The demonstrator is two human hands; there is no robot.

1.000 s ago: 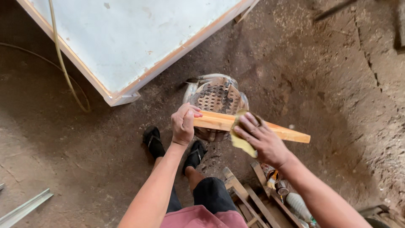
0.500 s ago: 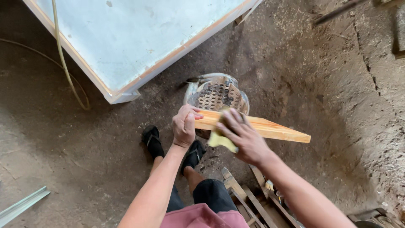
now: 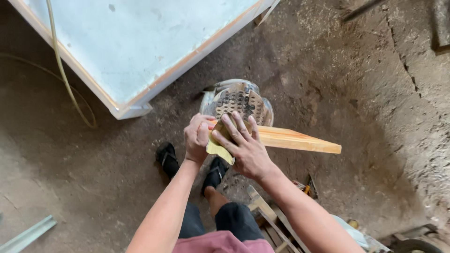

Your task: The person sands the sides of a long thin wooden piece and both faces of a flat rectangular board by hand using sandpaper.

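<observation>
gripping wooden strip (image 3: pixel 295 139) – left hand (image 3: pixel 198 138), right hand (image 3: pixel 243 147) flat on sandpaper (image 3: pixel 216 148)

A single head-worn view is given, aimed steeply down past both forearms onto a dirt floor (image 3: pixel 375 93). The hands are seen close, near frame centre; a pale panel (image 3: pixel 140 42) is cut off by the upper left edge.

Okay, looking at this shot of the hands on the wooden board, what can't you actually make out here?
Head view:
- Near end of the wooden board: covered by the left hand and right hand.
- Yellow sheet: mostly under the right hand, so its kind is unclear.
- Perforated metal object: lower part hidden behind board and hands.
- Pale panel: cut off by the top edge.
</observation>
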